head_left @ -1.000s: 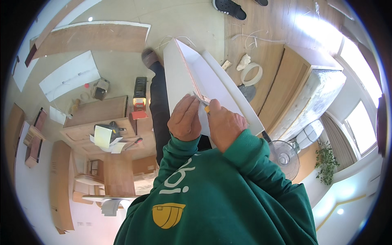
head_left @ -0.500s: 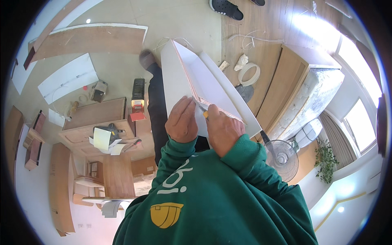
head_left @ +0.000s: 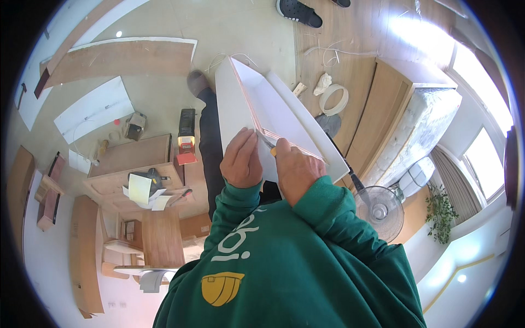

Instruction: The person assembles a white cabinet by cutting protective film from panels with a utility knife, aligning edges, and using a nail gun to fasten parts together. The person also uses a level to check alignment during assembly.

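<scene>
A white panel box (head_left: 232, 90) stands in front of me, with reddish strips along its edges and an open inside. My right hand (head_left: 297, 170) grips a utility knife (head_left: 268, 143) with a yellow handle. The blade points up and left, to the corner where two of the reddish edges meet. At that same corner my left hand (head_left: 241, 159) is closed on the white panel's edge. Its fingers are pressed together, and the fingertips lie right beside the blade tip. How far the blade touches the edge is too small to tell.
A mesh fan (head_left: 379, 212) stands close to my right elbow. On the left are a wooden cabinet piece (head_left: 131, 158) with a power tool and papers on it, and a black and red box (head_left: 186, 131). A tape roll (head_left: 333, 99) lies on the right floor. Someone's shoe (head_left: 299, 12) shows at the top.
The knife has tilted slightly, and its blade has shifted up and left toward the corner. My left hand has moved only a little. The whole view has shifted slightly.
</scene>
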Tool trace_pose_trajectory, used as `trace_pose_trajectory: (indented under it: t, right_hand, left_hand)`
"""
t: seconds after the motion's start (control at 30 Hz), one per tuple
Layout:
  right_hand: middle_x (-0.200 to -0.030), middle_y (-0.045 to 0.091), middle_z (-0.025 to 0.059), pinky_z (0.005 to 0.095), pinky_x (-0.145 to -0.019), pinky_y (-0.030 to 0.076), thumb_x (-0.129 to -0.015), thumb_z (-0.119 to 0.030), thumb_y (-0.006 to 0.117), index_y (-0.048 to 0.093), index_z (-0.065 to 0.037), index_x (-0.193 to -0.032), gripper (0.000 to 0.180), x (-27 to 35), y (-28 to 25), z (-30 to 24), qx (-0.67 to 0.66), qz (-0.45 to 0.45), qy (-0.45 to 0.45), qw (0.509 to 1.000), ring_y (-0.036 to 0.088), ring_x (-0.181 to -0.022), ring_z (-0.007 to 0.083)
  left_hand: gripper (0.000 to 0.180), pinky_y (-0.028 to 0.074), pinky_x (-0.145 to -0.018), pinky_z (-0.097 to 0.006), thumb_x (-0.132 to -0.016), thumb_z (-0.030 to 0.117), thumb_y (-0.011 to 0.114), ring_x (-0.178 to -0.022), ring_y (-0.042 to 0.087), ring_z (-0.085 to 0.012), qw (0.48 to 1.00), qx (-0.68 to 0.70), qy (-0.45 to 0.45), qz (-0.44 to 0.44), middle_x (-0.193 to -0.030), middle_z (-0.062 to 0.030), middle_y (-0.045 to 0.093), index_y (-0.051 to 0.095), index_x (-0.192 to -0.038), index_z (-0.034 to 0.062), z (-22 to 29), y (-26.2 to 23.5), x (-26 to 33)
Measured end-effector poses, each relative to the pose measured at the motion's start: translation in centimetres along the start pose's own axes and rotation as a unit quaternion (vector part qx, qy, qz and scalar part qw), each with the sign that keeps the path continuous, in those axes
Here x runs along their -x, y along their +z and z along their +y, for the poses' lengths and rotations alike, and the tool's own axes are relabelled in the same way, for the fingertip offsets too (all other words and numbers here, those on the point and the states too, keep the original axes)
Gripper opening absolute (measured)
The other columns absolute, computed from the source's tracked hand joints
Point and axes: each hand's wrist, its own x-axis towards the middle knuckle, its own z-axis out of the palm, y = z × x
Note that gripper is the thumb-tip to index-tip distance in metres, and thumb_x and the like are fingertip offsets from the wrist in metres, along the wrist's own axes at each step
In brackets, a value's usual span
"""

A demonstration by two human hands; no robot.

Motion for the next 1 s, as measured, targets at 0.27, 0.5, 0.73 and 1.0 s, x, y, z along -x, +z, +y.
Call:
trace_pose_trajectory:
  t: [0.27, 0.5, 0.73, 1.0]
  right_hand:
    - [-0.088, 0.065, 0.0216, 0.0465, -0.07, 0.054, -0.086, -0.007, 0.054, 0.045, -0.001, -0.098, 0.016, -0.8, -0.7, -0.7, 0.015, -0.022, 0.004, 1.0, 0.067, -0.081, 0.039]
    - [-0.091, 0.065, 0.0231, 0.0482, -0.071, 0.053, -0.086, -0.008, 0.054, 0.046, -0.001, -0.099, 0.017, -0.1, 0.6, 0.5, -0.015, -0.001, 0.015, 1.0, 0.067, -0.083, 0.04]
    - [-0.087, 0.065, 0.02, 0.047, -0.071, 0.053, -0.088, -0.007, 0.052, 0.046, 0.0, -0.099, 0.015, -0.9, -1.0, -0.2, 0.025, 0.005, -0.022, 0.999, 0.066, -0.083, 0.0387]
    - [-0.096, 0.064, 0.0215, 0.0468, -0.071, 0.054, -0.087, -0.008, 0.054, 0.045, -0.001, -0.101, 0.018, 0.0, 0.6, 0.9, 0.008, -0.02, 0.006, 1.0, 0.067, -0.083, 0.0386]
  left_hand:
    - [0.021, 0.057, -0.082, -0.035, -0.079, -0.007, 0.065, -0.094, 0.068, -0.0318, 1.0, 0.0, 0.005, 0.0, -0.101, -0.0153, 0.067, 0.068, -0.099, -0.0007, -0.1, -0.1, 0.2]
    - [0.021, 0.057, -0.081, -0.035, -0.079, -0.007, 0.066, -0.095, 0.068, -0.0312, 1.0, -0.004, 0.011, 0.006, -0.101, -0.0151, 0.067, 0.067, -0.099, -0.0007, 0.0, 0.2, 0.0]
    - [0.021, 0.057, -0.08, -0.036, -0.079, -0.007, 0.065, -0.093, 0.068, -0.0313, 1.0, -0.008, 0.008, 0.007, -0.101, -0.0162, 0.067, 0.067, -0.099, -0.0007, -0.1, 0.2, -0.2]
    - [0.021, 0.057, -0.08, -0.035, -0.082, -0.005, 0.065, -0.093, 0.069, -0.0324, 0.999, 0.033, -0.034, 0.019, -0.102, -0.0182, 0.068, 0.064, -0.103, -0.0023, -0.4, 0.4, 0.8]
